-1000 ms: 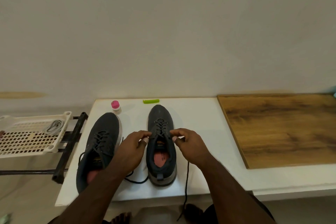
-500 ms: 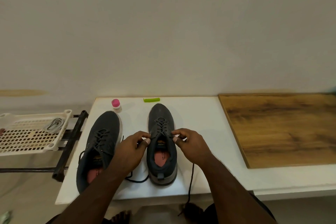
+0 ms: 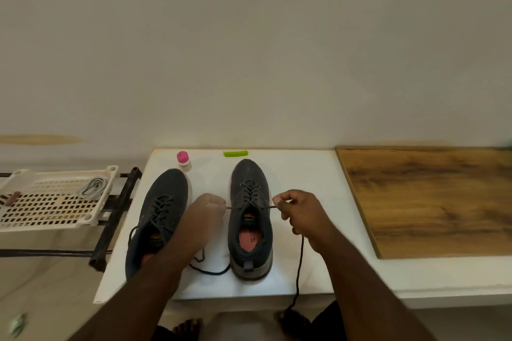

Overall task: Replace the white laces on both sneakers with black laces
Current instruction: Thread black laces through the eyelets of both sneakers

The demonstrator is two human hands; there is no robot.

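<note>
The left hand point(image 3: 203, 214) is closed, and its fingers pinch one end of the black lace point(image 3: 298, 266) just to the left of the right shoe point(image 3: 250, 219). The right hand point(image 3: 300, 212) is closed too, and it pinches the other end of the lace just to the right of that shoe. The lace runs straight across the top of the shoe between the two hands. From the right hand, the loose part hangs down past the edge of the table point(image 3: 304, 174). Another loose part lies curled on the table near the heel of the shoe.

The left shoe point(image 3: 159, 216) sits beside it, partly under the left arm. It has black laces in it too. Both shoes are dark with pink insides, and their toes point to the wall.

A small bottle point(image 3: 183, 160) with a pink cap stands near the toe of the left shoe. A green clip point(image 3: 235, 153) lies at the back of the table. A brown board point(image 3: 426, 199) lies to the right. A white tray point(image 3: 52, 199) off to the left holds the white laces point(image 3: 92, 188).
</note>
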